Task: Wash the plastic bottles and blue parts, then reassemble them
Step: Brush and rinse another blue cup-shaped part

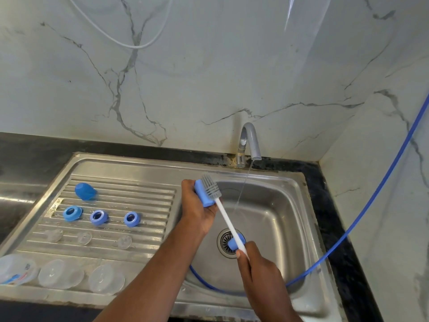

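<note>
My left hand (197, 210) grips a blue cap (203, 194) over the sink basin (274, 219). My right hand (257, 268) holds the white handle of a bottle brush (228, 223), whose grey bristle head (211, 185) lies against the cap. Another blue cap (236, 243) lies by the drain. On the ribbed drainboard (111, 247) sit a blue dome cap (84, 191) and three blue rings (99, 218). Below them lie three clear teats (84, 238) and three clear plastic bottles (60, 273).
A grey tap (250, 142) at the back of the sink runs a thin stream of water into the basin. A blue hose (362, 212) comes down from the right wall and loops through the basin's front. Black countertop surrounds the sink; marble walls stand behind and right.
</note>
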